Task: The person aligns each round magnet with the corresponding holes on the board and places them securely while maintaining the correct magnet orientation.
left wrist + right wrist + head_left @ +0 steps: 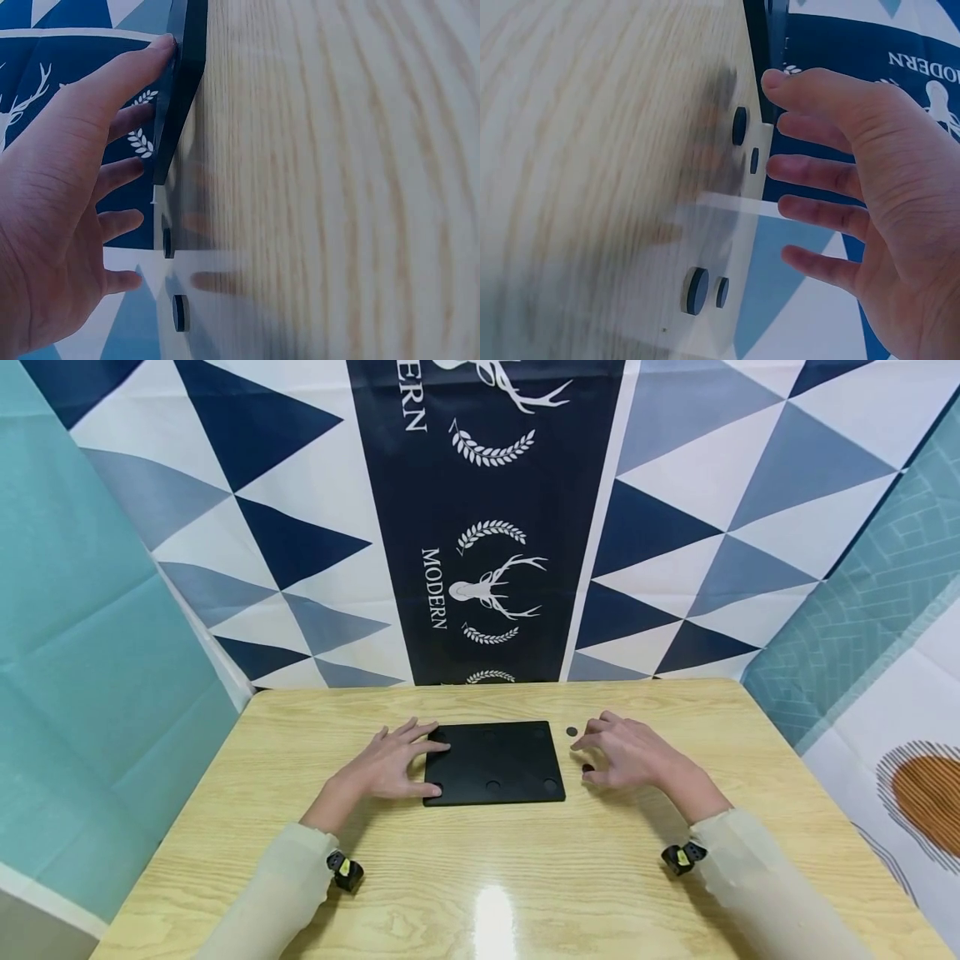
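A flat black rectangular board (495,764) with shallow round recesses lies on the wooden table. My left hand (390,764) spreads over its left end, the thumb and a fingertip touching the board. In the left wrist view the thumb (127,79) rests on the board's edge (184,97). Right of the board, my right hand (626,752) hovers with fingers slightly bent, above small black discs. One disc (572,732) lies behind its fingertips, another (587,768) by the thumb. Several discs show in the right wrist view, among them a larger one (696,291), apart from the fingers.
Beyond the left hand, two black discs (180,313) lie on the table in the left wrist view. The light wooden table (420,877) ends at a patterned cloth (487,527) behind it. Teal cloth (112,635) hangs at the left.
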The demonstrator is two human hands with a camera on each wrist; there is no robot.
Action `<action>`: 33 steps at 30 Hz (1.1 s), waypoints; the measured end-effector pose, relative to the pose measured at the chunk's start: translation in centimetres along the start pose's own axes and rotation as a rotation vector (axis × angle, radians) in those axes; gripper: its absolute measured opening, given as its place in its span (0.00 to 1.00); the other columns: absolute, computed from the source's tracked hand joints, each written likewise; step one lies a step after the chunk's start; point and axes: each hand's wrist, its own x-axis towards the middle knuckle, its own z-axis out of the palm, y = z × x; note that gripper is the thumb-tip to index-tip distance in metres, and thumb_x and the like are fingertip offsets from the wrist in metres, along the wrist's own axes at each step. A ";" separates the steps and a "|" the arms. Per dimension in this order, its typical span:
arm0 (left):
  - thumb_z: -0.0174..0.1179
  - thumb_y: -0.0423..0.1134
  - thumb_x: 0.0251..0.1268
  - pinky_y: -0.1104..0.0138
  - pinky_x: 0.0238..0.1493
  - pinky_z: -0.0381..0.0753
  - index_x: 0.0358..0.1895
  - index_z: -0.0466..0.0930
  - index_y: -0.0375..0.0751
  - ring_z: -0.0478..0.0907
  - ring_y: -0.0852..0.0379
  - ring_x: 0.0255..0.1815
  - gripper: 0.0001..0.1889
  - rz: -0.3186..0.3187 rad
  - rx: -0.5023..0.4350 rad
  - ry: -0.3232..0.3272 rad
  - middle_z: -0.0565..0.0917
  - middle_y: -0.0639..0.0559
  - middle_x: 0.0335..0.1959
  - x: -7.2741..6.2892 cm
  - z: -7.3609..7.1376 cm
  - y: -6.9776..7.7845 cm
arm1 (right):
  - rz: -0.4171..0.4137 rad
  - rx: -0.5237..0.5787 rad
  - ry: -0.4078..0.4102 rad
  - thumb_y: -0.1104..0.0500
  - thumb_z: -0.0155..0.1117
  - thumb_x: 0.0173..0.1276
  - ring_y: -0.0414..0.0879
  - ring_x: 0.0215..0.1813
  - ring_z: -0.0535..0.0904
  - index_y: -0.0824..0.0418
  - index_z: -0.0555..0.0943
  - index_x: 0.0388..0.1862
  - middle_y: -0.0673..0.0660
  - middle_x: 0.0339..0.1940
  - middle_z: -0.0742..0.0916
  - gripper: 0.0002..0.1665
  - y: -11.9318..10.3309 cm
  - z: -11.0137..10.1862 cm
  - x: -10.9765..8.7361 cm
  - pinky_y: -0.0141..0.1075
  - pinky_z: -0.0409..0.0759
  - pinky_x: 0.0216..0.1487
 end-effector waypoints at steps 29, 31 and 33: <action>0.68 0.80 0.67 0.13 0.79 0.54 0.82 0.78 0.64 0.55 0.24 0.93 0.45 0.043 -0.110 0.017 0.62 0.46 0.94 0.9 1.8 -2.6 | -0.048 -0.034 -0.030 0.54 0.83 0.67 0.47 0.47 0.83 0.51 0.97 0.48 0.50 0.45 0.91 0.11 -0.3 0.7 0.2 0.42 0.87 0.42; 0.69 0.79 0.66 0.12 0.78 0.55 0.82 0.78 0.64 0.56 0.23 0.93 0.45 0.044 -0.114 0.021 0.63 0.46 0.94 1.0 2.0 -2.8 | -0.043 -0.036 -0.034 0.55 0.83 0.67 0.47 0.47 0.83 0.51 0.97 0.48 0.50 0.44 0.91 0.11 -0.3 0.7 0.2 0.43 0.87 0.42; 0.69 0.78 0.67 0.12 0.77 0.56 0.82 0.78 0.63 0.56 0.23 0.93 0.44 0.040 -0.126 0.020 0.63 0.46 0.94 1.0 2.0 -2.7 | -0.037 -0.035 -0.039 0.55 0.83 0.67 0.47 0.47 0.83 0.51 0.98 0.48 0.50 0.44 0.91 0.11 -0.3 0.7 0.2 0.42 0.87 0.42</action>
